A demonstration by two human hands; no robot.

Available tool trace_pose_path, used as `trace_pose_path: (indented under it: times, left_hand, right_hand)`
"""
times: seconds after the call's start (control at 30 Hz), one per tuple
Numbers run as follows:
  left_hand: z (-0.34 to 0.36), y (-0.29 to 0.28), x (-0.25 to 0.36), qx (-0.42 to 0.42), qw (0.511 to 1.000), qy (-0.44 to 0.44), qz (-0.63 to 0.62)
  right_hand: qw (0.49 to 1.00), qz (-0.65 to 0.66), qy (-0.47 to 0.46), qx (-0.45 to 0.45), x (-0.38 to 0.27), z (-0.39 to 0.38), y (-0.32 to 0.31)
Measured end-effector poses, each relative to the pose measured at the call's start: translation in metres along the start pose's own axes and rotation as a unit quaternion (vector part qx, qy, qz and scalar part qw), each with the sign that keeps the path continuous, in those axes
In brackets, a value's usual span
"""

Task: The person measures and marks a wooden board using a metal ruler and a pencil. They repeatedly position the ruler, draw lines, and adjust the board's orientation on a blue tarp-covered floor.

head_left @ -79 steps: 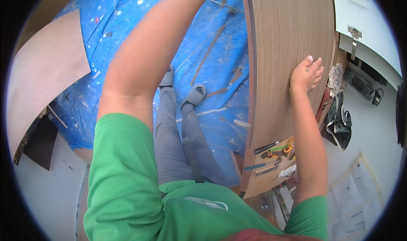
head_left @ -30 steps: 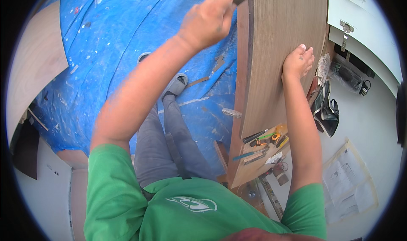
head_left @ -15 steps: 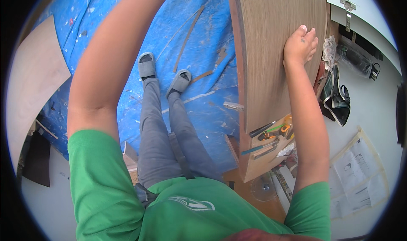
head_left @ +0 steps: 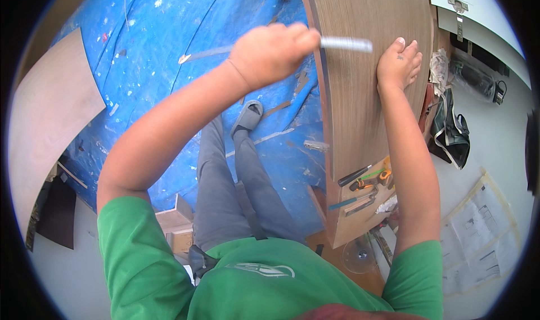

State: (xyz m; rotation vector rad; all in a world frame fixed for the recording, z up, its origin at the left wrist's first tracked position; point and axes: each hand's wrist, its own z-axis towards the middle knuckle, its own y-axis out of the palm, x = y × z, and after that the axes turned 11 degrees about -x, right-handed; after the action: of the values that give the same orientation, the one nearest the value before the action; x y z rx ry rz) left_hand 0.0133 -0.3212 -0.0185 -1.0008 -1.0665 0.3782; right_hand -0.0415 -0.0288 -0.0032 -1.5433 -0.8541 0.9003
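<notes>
My left hand (head_left: 270,55) is closed around a long, thin grey tool (head_left: 346,44), which sticks out on both sides of the fist and is blurred by motion. Its exact kind does not show; one end is pale and lies over the tarp, the other over the wood panel. That curved, wood-grained panel (head_left: 360,112) stands to my right with a brownish edge toward me. On its face rests my right hand (head_left: 398,66), empty, fingers stretched out.
Hand tools, including an orange-and-black one (head_left: 384,176), lie on a board by the panel's near end. Blue tarp (head_left: 169,22) covers the floor. A pale curved sheet (head_left: 53,100) stands left; a black bag (head_left: 450,134) and a taped drawing (head_left: 478,235) lie right.
My left hand has come into view from beyond the top edge, moving toward me with the grey tool. The right hand stays on the panel, and the view has shifted slightly.
</notes>
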Motion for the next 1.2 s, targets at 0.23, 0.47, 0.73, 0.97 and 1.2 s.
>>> trace_pose_path:
  times: [0.23, 0.47, 0.73, 0.97, 1.2]
  left_hand:
    - [0.081, -0.027, -0.16, 0.079, 0.964, -0.246, 0.058]
    - [0.086, -0.047, -0.114, 0.075, 0.993, -0.087, 0.028]
    - [-0.026, -0.012, 0.027, -0.134, 0.987, 0.066, 0.054]
    - [0.028, -0.011, -0.045, 0.125, 0.989, -0.072, -0.026]
    - [0.088, -0.015, -0.122, 0.205, 0.95, -0.188, -0.14]
  right_hand:
    - [1.0, 0.016, -0.018, 0.009, -0.008, 0.002, 0.005]
    - [0.999, 0.007, -0.021, 0.039, 0.006, 0.003, 0.007]
    - [0.998, 0.007, -0.028, 0.049, 0.003, 0.002, 0.013]
    - [0.998, 0.007, -0.027, 0.054, 0.006, 0.005, 0.013]
    - [0.998, 0.009, -0.032, 0.05, 0.005, 0.005, 0.013]
